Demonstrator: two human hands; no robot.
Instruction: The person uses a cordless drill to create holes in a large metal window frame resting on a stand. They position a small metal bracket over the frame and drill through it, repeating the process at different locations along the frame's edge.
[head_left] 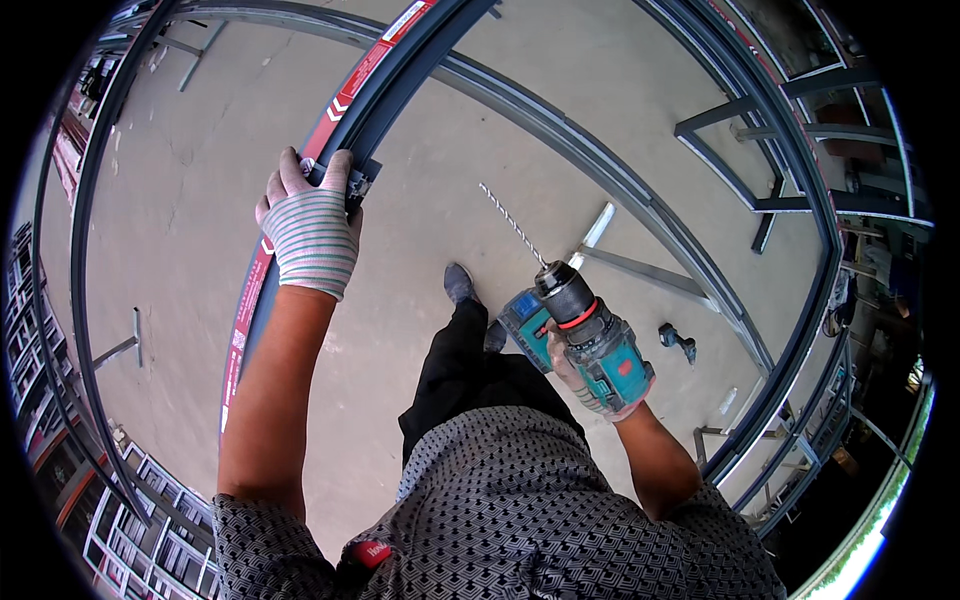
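Note:
My left hand [312,225], in a white glove with green stripes, grips a long dark metal profile [398,88]. Red-and-white film [335,112] runs along one face of this profile. Beside my left fingertips a small dark fitting [364,184] sits against the profile; its details are hard to make out. In my gloved right hand [572,372] is a teal-and-black cordless drill [600,345], gripped by its handle. Its long spiral bit [513,224] points up and to the left, apart from the profile. The drill's handle side is partly hidden.
A grey rail [590,150] curves across beyond the drill, with a support leg [645,270] beneath. On the floor at right lies another power tool [677,342]. Dark metal frames [825,235] line the right side; more profiles [85,220] and a stacked rack [140,520] stand left.

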